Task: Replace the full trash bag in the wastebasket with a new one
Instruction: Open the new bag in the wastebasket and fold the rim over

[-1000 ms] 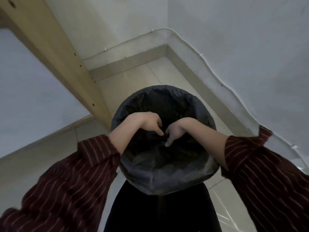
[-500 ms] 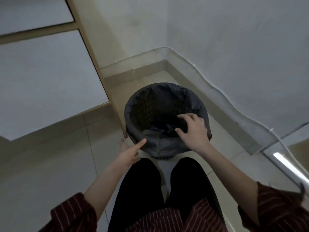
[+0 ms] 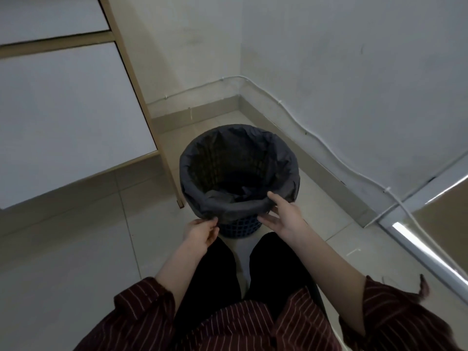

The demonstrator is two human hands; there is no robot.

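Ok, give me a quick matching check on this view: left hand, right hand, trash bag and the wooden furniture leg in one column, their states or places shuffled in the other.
Things
1. left hand
2. right hand
3. trash bag
4. wooden leg

States or places
A. folded over the rim of the wastebasket
B. stands on the floor just left of the wastebasket
C. fingers straight, at the near rim
D. pinches the bag's lower edge

Pairs: 1-D, 2-C, 3-A, 4-B
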